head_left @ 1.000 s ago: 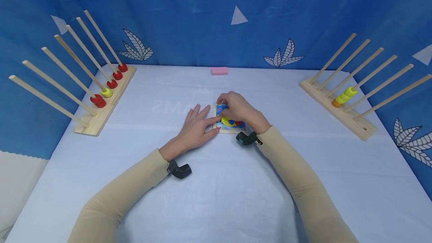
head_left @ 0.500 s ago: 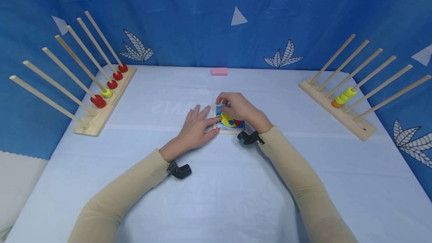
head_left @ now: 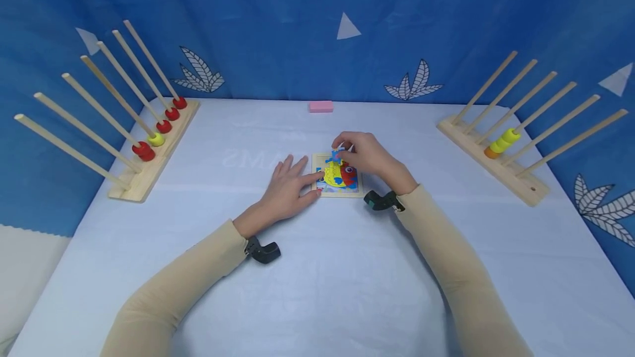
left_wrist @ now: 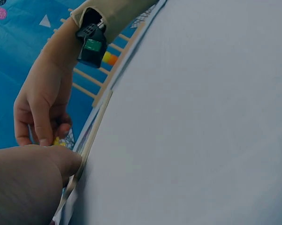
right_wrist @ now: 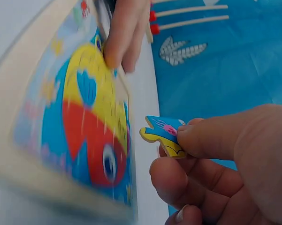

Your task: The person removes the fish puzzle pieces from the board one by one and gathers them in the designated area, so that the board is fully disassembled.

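A small wooden jigsaw puzzle (head_left: 342, 194) with a yellow and red fish picture lies flat mid-table in a pale frame. My left hand (head_left: 285, 194) rests palm down at its left side, fingers spread, the index fingertip on the picture. Above the puzzle's far edge, my right hand (head_left: 367, 153) pinches a puzzle piece (right_wrist: 166, 134) between thumb and fingers. Blue and yellow with a pink spot, the piece is apart from the board in the right wrist view. A bare wooden gap shows along the puzzle's far side. In the left wrist view, my left hand (left_wrist: 28, 183) hides most of the board.
At the left stands a wooden peg rack (head_left: 136, 186) with red and yellow beads on some pegs. Another peg rack (head_left: 526, 189) with yellow and orange beads is at the right. A pink block (head_left: 321, 106) lies near the blue backdrop cloth (head_left: 278, 26).
My right hand has lifted the puzzle piece out of the board and moved slightly right with it, uncovering the fish's red head. My left hand has stayed in place.
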`<state>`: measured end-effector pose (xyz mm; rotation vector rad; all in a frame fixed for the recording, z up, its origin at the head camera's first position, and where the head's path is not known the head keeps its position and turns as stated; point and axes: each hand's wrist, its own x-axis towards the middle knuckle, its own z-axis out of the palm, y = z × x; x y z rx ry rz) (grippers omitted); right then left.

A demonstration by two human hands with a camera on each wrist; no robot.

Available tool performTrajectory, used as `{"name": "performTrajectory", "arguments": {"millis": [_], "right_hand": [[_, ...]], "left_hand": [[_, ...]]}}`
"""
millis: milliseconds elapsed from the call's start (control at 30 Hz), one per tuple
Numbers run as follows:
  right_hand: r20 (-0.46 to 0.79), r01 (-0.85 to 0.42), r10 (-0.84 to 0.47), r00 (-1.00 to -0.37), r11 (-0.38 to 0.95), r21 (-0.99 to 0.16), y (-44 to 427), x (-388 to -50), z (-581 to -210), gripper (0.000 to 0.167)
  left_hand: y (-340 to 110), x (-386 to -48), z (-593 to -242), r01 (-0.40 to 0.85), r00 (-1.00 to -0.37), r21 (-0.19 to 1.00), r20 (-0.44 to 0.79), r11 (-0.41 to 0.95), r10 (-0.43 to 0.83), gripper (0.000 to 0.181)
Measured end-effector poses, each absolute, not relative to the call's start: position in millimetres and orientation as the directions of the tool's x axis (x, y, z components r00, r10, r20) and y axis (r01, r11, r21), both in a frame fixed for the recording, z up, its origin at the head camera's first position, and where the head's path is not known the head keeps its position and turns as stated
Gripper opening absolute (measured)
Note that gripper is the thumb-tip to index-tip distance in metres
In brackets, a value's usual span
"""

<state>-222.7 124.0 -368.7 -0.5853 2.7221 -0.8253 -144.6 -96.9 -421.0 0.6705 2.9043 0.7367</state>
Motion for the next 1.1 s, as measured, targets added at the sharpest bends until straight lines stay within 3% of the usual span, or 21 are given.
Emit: {"name": "performTrajectory", "arguments": {"millis": [400,1100], "right_hand": [[-0.173,-0.112,-0.279,-0.944,0.77,-0.628,187,-228,-374,0.025],[-0.222,-0.054,-0.219,-0.95,0.816,-0.575,200,-232,-381,0.026]], "left_hand": [[-98,-144,-422,0.377,-0.909,0.476,0.028,0.794,0.415,0.051],[-97,-143,-421,0.364,-0.911,0.499,0.014,0.787,0.412,0.051]]}}
